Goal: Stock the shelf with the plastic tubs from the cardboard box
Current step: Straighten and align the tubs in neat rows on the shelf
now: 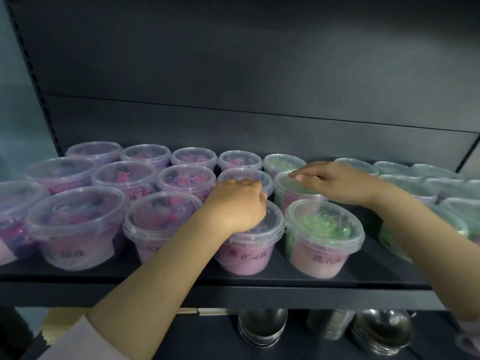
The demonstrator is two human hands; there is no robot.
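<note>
The shelf [207,278] is carrying three rows of lidded plastic tubs [78,224]; stocking is appearing largely complete. The left hand [236,206] is resting curled on the lid of a front-row purple tub [249,253]; its grip cannot be determined. The right hand [335,181] is lying flat, released, across a green tub [291,190] in the middle row. The cardboard box is not showing in view

Clear round plastic tubs with snap-on lids [78,224] stand upright in rows on the dark flat metal shelf [207,278] before me, packed close together. The tubs to my left hold pink and purple beads, while those to my right [323,233] hold green beads. Each front-row tub carries a pink label with dark characters.
</note>
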